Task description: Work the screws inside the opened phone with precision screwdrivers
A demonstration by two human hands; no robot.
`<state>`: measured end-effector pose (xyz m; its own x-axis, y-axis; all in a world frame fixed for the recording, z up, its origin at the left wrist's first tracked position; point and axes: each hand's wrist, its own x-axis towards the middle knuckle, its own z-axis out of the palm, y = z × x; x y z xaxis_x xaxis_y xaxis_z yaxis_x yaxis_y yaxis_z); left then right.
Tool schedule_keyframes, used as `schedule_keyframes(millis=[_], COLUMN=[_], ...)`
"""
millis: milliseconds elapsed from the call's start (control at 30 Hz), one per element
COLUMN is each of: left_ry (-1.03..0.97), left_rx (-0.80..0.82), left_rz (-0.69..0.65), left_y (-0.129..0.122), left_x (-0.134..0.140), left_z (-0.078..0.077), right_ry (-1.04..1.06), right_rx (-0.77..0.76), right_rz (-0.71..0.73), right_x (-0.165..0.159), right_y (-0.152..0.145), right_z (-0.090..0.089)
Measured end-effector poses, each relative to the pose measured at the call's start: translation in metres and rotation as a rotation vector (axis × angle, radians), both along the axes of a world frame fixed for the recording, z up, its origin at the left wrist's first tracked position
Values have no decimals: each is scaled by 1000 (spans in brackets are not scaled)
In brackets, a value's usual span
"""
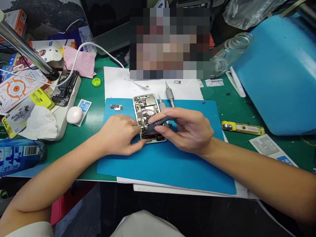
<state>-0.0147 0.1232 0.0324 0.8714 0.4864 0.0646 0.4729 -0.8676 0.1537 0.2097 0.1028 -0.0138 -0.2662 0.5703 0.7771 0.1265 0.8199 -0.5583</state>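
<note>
An opened smartphone (148, 103) lies on a blue mat (160, 168), its inner parts bare. My left hand (120, 133) is at its lower left edge, fingers curled and thumb by the bottom corner, gripping it. In my right hand (190, 131) is a dark-handled screwdriver (160, 123), pinched between thumb and fingers and slanting down to the phone's lower half. My fingers partly hide its tip. Two grey screwdrivers (169, 93) lie beyond my right hand. A small metal phone part (116, 107) rests on the mat to the left.
A white cable (108, 54) crosses the back. At left stand boxes, another opened phone (65, 87), a white earbud case (74, 115) and a blue bottle (22, 156). To the right are a yellow tube (243, 128), a glass jar (229, 52) and a large blue object (278, 79).
</note>
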Motion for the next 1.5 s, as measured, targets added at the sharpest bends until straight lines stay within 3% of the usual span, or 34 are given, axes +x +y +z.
schedule_keyframes(millis=[267, 567, 933, 1300, 1500], left_ry=[-17, -11, -40, -26, -34], left_rx=[-5, -27, -27, -25, -3], left_rz=[-5, 1, -26, -28, -30], left_y=[0, 3, 4, 3, 3], left_x=[0, 0, 0, -1, -1], left_z=[-1, -1, -4, -1, -2], right_ry=[-13, -147, -202, -184, -216], right_rx=[13, 41, 167, 77, 195], right_rz=[-7, 42, 49, 77, 42], right_x=[0, 7, 0, 1, -4], right_y=[0, 0, 4, 2, 2], right_z=[-3, 6, 8, 8, 12])
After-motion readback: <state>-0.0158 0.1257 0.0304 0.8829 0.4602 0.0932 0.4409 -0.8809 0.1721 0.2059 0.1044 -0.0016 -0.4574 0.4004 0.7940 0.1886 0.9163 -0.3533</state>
